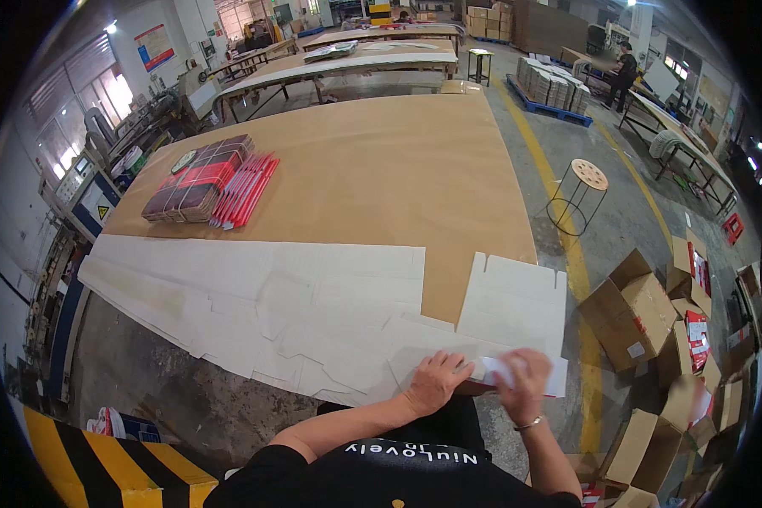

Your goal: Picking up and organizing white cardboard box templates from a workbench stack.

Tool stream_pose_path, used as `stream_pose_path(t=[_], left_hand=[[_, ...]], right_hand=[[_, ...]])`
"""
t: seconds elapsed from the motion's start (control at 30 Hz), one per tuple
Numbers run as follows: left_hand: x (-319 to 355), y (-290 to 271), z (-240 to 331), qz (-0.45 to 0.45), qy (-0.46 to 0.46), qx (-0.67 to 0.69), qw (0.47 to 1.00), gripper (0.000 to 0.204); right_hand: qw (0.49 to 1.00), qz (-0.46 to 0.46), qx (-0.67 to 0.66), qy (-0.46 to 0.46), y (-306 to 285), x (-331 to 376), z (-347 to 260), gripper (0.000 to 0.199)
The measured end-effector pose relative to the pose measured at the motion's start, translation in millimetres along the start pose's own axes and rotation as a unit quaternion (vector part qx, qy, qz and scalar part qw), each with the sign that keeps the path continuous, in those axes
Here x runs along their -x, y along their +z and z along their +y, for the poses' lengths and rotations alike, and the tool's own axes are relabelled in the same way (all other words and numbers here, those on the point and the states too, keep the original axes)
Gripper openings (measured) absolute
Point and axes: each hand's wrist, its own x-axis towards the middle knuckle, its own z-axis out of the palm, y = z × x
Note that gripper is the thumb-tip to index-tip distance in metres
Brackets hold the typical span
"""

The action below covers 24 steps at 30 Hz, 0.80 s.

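Observation:
At the table's near edge my left hand (pixel 437 383) presses down with its fingers bent over a small white card piece (pixel 489 369), whose underside looks brown. My right hand (pixel 527 383), smeared by motion, is at the right end of that piece with its fingers curled. A white sheet with a red edge (pixel 557 378) shows just beyond the right hand. Under both hands lie overlapping white cardboard sheets (pixel 339 292). A slotted white cardboard sheet (pixel 516 296) lies to the right, past the hands. The exact grip of the right fingers is blurred.
On the brown-covered table (pixel 381 161) sit a tied dark-and-red stack (pixel 196 182) and a fan of red flat packs (pixel 247 190). Open cardboard boxes (pixel 626 313) stand on the floor at right, near a round stool (pixel 589 174). A yellow-black barrier (pixel 110 466) is at lower left.

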Motion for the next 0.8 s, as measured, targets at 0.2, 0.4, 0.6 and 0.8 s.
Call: stream_pose_path(t=[0.2, 0.4, 0.6, 0.8], left_hand=[[0, -50, -12, -0.118, 0.177, -0.125, 0.969, 0.052], [-25, -35, -37, -0.242, -0.139, 0.043, 0.959, 0.076], [1, -38, 2, -0.241, -0.012, -0.142, 0.96, 0.094], [1, -7, 45, -0.199, 0.035, -0.14, 0.969, 0.079]], right_hand=[[0.961, -0.142, -0.191, -0.14, 24, 14, -1, 0.018], [0.965, -0.141, -0.135, -0.177, 26, 24, -3, 0.016], [0.943, -0.225, -0.246, -0.013, -20, 28, -39, 0.017], [0.499, -0.093, -0.665, 0.548, 20, 72, -52, 0.039]])
